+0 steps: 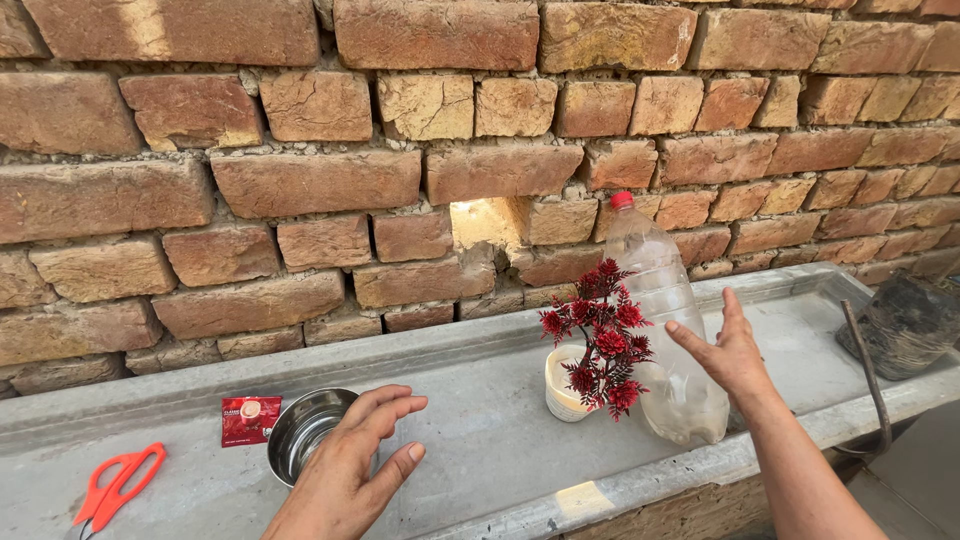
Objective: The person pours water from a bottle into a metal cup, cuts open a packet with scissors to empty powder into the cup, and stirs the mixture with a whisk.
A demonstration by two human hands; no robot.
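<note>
On the grey concrete table before a red brick wall, the left hand is spread open, fingers apart, holding nothing, just beside a small round steel bowl. Near the bowl lie a small red sachet and orange-handled scissors. The right hand is also open and empty, very close to a clear plastic bottle with a red cap. Beside the bottle stands a small red artificial plant in a cream pot.

On the desk, the bowl served as landmark: scissors and sachet lay left of it, potted plant right, bottle just beyond, wall behind.
</note>
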